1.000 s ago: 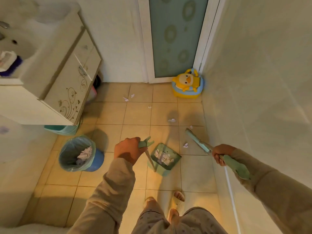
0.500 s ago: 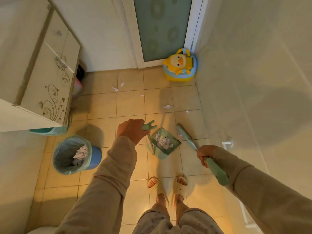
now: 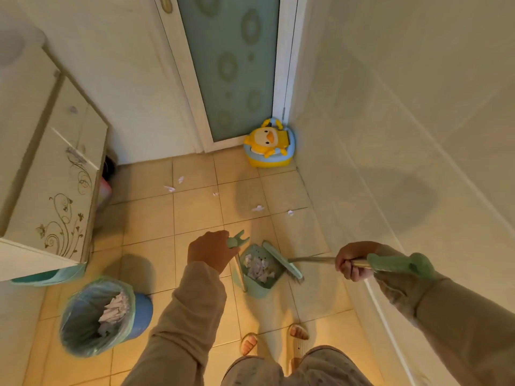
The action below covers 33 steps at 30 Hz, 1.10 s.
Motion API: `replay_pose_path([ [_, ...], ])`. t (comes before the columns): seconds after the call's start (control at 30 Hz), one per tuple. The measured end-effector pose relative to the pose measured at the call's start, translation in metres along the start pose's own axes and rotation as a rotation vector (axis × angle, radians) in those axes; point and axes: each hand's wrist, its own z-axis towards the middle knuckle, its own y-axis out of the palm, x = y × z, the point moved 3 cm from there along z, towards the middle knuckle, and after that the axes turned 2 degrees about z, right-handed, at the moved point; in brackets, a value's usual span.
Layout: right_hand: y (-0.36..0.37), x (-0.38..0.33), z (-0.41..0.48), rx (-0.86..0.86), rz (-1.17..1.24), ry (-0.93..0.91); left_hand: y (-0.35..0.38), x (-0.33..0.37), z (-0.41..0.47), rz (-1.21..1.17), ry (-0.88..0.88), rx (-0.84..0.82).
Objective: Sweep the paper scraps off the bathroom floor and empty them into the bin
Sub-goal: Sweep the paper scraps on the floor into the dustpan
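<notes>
My left hand (image 3: 209, 250) grips the top of the green dustpan's upright handle (image 3: 236, 242). The dustpan (image 3: 257, 285) stands on the floor in front of my feet with white paper scraps (image 3: 257, 268) inside. My right hand (image 3: 351, 264) is closed on the broom handle (image 3: 390, 264); the metal shaft runs left to the green broom head (image 3: 282, 259), which lies across the dustpan's right edge. Several loose paper scraps (image 3: 257, 208) lie on the tan tiles farther toward the door. The blue bin (image 3: 103, 316) with a green liner stands at lower left, holding crumpled paper.
A cream vanity cabinet (image 3: 55, 190) overhangs the left side, with a teal basin (image 3: 47, 277) under it. A yellow duck potty (image 3: 269, 143) sits in the far corner by the frosted door (image 3: 231, 65). The tiled wall (image 3: 404, 135) runs close on the right. My slippered feet (image 3: 274, 341) stand just behind the dustpan.
The broom head has swung left from the floor beside the dustpan onto the dustpan's right edge, and my right hand has risen. The view has tilted and shifted slightly.
</notes>
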Motion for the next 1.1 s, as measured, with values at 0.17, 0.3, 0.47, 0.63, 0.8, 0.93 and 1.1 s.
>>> replay_pose_path([
  [0.17,-0.007,-0.010,-0.006,0.023,-0.051,0.016,0.000,0.004,0.002,0.017,-0.003,0.042],
  [0.3,-0.027,-0.020,-0.008,0.139,-0.083,-0.040,-0.011,0.017,0.017,-0.037,-0.049,0.041],
  [0.47,-0.064,-0.049,0.000,0.178,-0.016,-0.096,-0.021,0.038,0.043,-0.086,-0.098,0.052],
  [0.63,-0.111,-0.091,0.009,0.088,0.130,-0.153,-0.027,0.068,0.076,-0.127,-0.184,0.022],
  [0.8,-0.146,-0.131,0.009,0.002,0.315,-0.184,-0.030,0.088,0.102,-0.106,-0.267,-0.025],
  [0.93,-0.149,-0.157,0.010,0.008,0.357,-0.242,-0.033,0.091,0.107,-0.083,-0.334,-0.024],
  [1.1,-0.137,-0.172,0.005,-0.064,0.330,-0.384,-0.034,0.090,0.115,-0.081,-0.354,-0.023],
])
